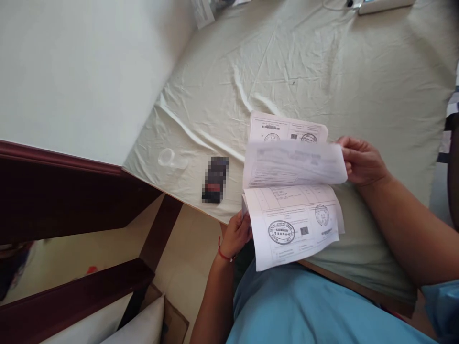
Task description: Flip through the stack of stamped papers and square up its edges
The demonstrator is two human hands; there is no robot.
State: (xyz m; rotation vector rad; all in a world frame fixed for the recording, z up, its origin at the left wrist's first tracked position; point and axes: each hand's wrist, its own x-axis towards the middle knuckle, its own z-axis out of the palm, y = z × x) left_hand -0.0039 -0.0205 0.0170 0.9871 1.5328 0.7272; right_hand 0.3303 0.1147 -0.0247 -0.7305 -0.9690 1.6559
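White printed paper sheets with dark stamps (pixel 304 210) over near edge of pale-green cloth-covered desk (pixel 304 71). Your left hand (pixel 236 234) grips their left side, right hand (pixel 364 160) pinches raised page (pixel 294 165). Looks mid page-turn imo; next move calls for steady left grip.

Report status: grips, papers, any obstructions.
Left grip on stamped papers, left edge. Right grip on raised page. Dark blurred object left of papers, not touching.
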